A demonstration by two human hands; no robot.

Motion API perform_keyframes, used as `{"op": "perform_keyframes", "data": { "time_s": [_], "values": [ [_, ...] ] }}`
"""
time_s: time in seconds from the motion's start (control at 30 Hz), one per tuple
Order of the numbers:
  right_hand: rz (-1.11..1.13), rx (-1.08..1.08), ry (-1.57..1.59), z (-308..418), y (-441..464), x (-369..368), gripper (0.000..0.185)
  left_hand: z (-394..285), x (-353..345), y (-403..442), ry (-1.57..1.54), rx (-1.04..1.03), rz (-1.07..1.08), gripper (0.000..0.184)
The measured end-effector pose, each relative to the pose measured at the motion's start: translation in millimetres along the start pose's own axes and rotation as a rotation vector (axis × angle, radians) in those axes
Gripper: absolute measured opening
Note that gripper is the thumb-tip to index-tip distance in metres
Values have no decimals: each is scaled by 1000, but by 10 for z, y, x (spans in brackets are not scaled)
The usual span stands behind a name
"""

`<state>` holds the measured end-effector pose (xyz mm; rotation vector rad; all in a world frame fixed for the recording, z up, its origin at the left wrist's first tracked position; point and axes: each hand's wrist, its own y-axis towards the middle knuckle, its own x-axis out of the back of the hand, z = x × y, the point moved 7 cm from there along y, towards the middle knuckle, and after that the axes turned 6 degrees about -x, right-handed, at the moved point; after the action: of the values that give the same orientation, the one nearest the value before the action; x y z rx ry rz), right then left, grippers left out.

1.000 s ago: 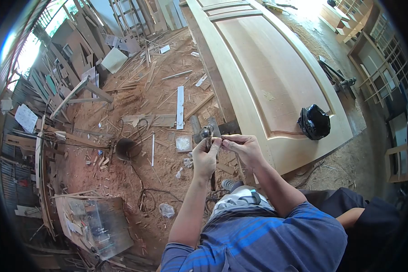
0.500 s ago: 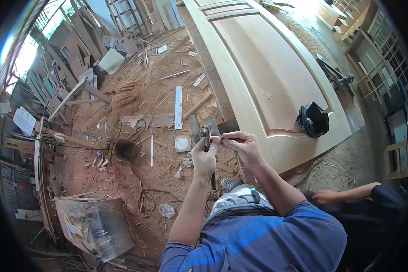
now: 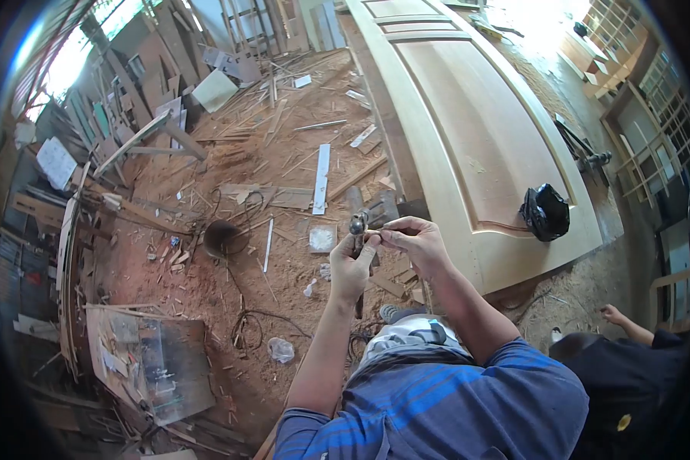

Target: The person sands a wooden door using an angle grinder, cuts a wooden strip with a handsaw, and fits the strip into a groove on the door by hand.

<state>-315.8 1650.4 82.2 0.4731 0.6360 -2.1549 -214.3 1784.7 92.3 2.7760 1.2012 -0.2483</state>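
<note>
A hammer with a rounded metal head (image 3: pixel 358 223) is held upright in my left hand (image 3: pixel 350 268), its handle running down below the fist. My right hand (image 3: pixel 418 245) is closed in a pinch, fingertips meeting my left thumb; the small thing between them is too small to name. Just right of my hands lies a large pale wooden door panel (image 3: pixel 506 138) on a support. On its near end sits a black plastic bag (image 3: pixel 545 213).
A person (image 3: pixel 629 368) in dark clothes is at the lower right. Wood scraps and sawdust cover the floor (image 3: pixel 284 230) at the left, with a dark bucket (image 3: pixel 221 238), cables and a stained board (image 3: pixel 165 368). Boards (image 3: pixel 142 84) lean at the back left.
The view has shifted, so the door panel and floor appear further right. The other person's arm has moved right and away from me. My hands keep their pinch and the hammer.
</note>
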Motion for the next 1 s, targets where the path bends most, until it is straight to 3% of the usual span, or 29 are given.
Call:
{"op": "perform_keyframes", "data": {
  "time_s": [0.23,0.33,0.4,0.73,1.0],
  "values": [
    [-18,0,-67,-517,85,-466,15,-99,605,-242,9,-238,-109,17],
    [-9,-57,-99,-566,146,-786,17,-45,936,-191,58,-136,-148,17],
    [42,-64,-40,-642,312,-964,17,-68,1110,-34,43,-175,-154,15],
    [121,-165,56,-956,1833,-1551,26,-18,2060,1452,61,-7,-85,7],
    [98,29,-165,-607,2688,-1540,52,7,2089,2773,-176,132,57,8]
  ]
}}
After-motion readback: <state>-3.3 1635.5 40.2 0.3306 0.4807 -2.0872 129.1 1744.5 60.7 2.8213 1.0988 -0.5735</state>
